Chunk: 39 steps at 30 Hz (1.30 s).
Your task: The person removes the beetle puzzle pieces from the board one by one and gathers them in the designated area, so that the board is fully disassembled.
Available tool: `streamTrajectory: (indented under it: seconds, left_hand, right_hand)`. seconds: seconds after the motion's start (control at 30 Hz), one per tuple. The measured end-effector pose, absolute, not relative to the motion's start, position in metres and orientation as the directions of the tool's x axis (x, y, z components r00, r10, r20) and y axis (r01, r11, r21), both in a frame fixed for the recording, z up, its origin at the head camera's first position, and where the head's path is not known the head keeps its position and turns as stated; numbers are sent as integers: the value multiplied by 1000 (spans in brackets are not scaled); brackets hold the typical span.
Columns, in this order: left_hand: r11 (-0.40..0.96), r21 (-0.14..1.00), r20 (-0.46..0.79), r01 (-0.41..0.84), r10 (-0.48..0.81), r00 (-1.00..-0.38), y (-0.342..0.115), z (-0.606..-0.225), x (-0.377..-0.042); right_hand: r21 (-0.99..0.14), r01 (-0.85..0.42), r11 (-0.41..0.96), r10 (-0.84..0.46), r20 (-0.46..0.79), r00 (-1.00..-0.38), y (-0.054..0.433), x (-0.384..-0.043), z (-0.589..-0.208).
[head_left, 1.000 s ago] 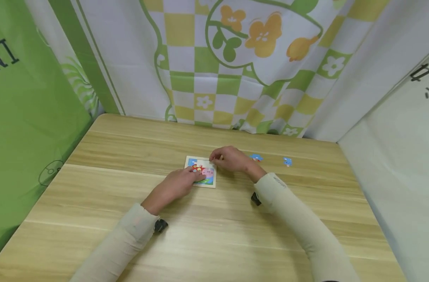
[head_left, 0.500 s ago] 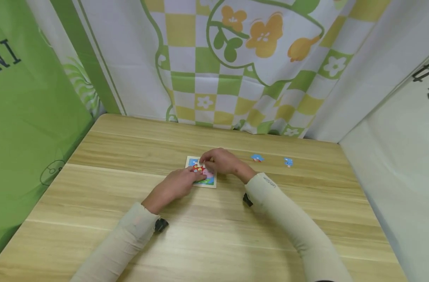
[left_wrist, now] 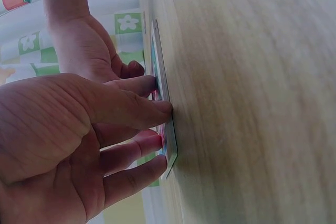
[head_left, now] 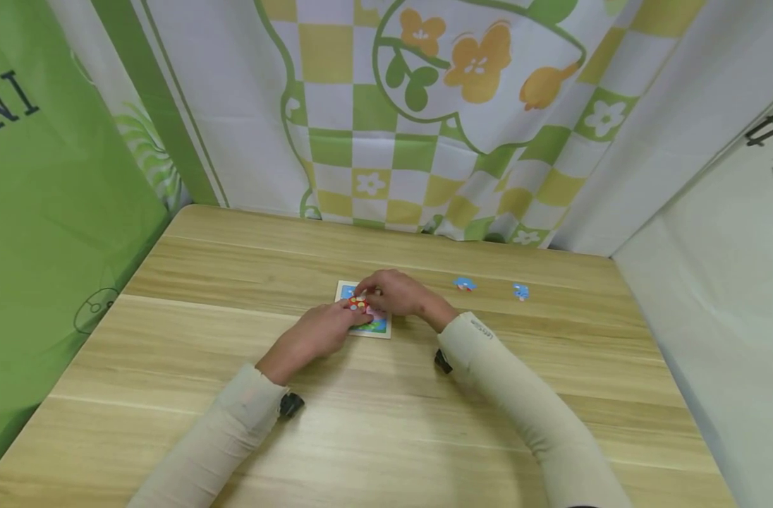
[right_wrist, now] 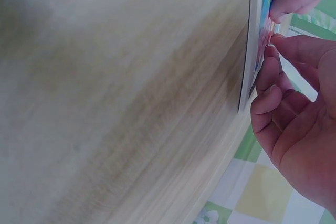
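Note:
A small square jigsaw puzzle board with a pale frame lies on the table, showing red, blue, pink and green picture parts. My left hand rests on it from the left, its fairly straight fingertips pressing the picture. In the left wrist view, the left thumb touches the board's near edge. Over the board's upper part, my right hand pinches a small puzzle piece between thumb and forefinger; the fingers mostly hide it. In the right wrist view, those fingertips meet at the board's surface.
Two loose blue puzzle pieces lie right of the board: one nearer, one farther right. A patterned curtain hangs along the wooden table's back edge. Green cloth borders the left side.
My right hand has moved left with the pinched piece, from the board's upper right corner to over its upper middle. The left hand stays in place on the board.

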State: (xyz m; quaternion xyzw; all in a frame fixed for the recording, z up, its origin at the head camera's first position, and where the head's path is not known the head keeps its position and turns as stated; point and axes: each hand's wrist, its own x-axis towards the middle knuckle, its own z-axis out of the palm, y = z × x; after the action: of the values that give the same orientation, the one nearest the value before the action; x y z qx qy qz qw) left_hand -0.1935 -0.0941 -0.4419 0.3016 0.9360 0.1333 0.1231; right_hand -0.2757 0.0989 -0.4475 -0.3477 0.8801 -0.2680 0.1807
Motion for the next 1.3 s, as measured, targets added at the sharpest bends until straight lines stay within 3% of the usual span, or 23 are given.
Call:
streamTrajectory:
  seconds: [0.57,0.93,1.3]
  left_hand:
    - [790,300,-176,535,597,-783,-94,-441,-194]
    - [791,300,-172,533,595,-785,-93,-440,-194]
    - [788,297,-174,540,601,-780,-94,-441,-194]
  right_hand:
    - [-625,-524,579,-712,-74,-699,96,-273,-449]
    - [-649,-466,601,-623,-17,-782,89,-271,-449]
    - [-628,-444,639,-579,-13,-815,79,-275,-455]
